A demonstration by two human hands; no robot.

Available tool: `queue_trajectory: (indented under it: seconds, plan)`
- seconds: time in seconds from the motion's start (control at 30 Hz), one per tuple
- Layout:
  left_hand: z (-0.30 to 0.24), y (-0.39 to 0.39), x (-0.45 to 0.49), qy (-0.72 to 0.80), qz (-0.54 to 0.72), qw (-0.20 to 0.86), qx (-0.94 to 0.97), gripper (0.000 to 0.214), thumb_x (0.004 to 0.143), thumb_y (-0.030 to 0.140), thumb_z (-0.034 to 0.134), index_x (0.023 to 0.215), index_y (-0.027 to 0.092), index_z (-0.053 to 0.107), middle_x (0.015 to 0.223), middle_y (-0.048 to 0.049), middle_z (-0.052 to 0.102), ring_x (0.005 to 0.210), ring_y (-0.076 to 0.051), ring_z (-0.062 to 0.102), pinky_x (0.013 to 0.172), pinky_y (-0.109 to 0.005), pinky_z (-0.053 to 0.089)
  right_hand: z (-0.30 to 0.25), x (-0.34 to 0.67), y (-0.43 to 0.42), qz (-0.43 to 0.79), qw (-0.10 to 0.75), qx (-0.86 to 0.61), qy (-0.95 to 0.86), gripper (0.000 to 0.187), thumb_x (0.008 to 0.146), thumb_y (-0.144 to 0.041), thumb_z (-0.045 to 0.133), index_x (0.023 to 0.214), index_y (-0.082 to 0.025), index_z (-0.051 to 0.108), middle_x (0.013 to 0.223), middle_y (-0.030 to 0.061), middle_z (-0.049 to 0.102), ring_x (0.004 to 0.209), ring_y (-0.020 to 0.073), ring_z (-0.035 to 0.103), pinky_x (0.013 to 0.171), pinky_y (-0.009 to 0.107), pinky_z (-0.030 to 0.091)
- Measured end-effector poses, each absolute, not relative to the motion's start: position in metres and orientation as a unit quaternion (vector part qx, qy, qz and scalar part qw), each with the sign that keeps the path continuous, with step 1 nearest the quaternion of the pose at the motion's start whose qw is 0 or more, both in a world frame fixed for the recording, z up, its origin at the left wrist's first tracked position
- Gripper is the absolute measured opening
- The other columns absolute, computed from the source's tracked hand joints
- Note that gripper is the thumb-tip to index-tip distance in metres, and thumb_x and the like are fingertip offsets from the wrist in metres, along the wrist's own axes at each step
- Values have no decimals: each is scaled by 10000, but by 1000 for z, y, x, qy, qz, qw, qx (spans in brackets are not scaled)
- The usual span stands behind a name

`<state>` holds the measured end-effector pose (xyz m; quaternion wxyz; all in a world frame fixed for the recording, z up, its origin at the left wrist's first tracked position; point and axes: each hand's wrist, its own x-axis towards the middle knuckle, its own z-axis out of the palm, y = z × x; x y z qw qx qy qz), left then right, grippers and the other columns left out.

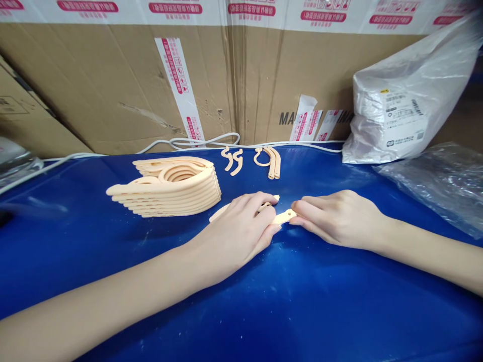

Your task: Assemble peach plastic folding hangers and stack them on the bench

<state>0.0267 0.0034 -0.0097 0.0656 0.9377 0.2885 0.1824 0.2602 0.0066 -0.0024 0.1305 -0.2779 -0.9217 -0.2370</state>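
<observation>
My left hand (245,226) is closed around a cream plastic piece (283,217) that looks like part of a folding clothes hanger; the hand hides most of it. One end with a small hole sticks out to the right. My right hand (335,218) pinches at that end, its fingertips covering the tip. To the left stands a neat stack of matching cream folded hangers (169,193). Behind my hands lie two S-shaped hooks (232,161), a rounded hook (261,158) and curved hanger arms (274,163).
A blue covering (241,311) spreads under everything. Cardboard boxes (124,75) form a wall at the back, with a white cable (211,143) along their foot. A white plastic parcel (396,105) and crumpled clear plastic (441,181) lie on the right.
</observation>
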Motion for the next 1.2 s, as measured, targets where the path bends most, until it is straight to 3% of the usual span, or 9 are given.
queue_trajectory:
  seconds: [0.33,0.7,0.93,1.07,1.2]
  plan:
    - [-8,2,27,285,169,58,942,211,1001,212,373,992,126,565,1286,-152,552,1185,-264,538,1003,-465,474,5,261,10,-380,113,-209,-894,350,1001,-360,380,767,-198,582,564,-15,547,440,120,473,471,282,297]
    - [-9,3,25,274,176,60,944,268,1017,252,337,938,131,563,1264,-154,549,1163,-273,536,978,-468,461,1,261,12,-375,147,-196,-894,331,978,-368,424,709,-209,531,539,-31,518,429,124,474,457,277,311]
    - [-1,5,22,351,193,161,902,304,1008,367,370,847,181,550,1292,-86,543,1256,-244,465,1022,-462,400,4,261,10,-227,154,-184,-944,313,969,-291,345,743,-186,534,593,-11,520,481,126,434,490,274,323]
    - [-1,8,19,402,209,210,867,65,855,142,496,857,182,548,1283,-60,510,1022,-202,573,876,-410,485,10,254,0,-72,136,-201,-967,204,891,-183,394,723,-190,510,637,-5,494,570,137,391,556,277,322]
    - [-3,10,17,400,246,254,846,200,761,58,502,905,181,566,1265,-62,498,1062,-202,571,774,-319,513,18,251,-7,67,102,-247,-961,82,855,-187,492,794,-186,545,740,1,535,701,152,429,666,301,352]
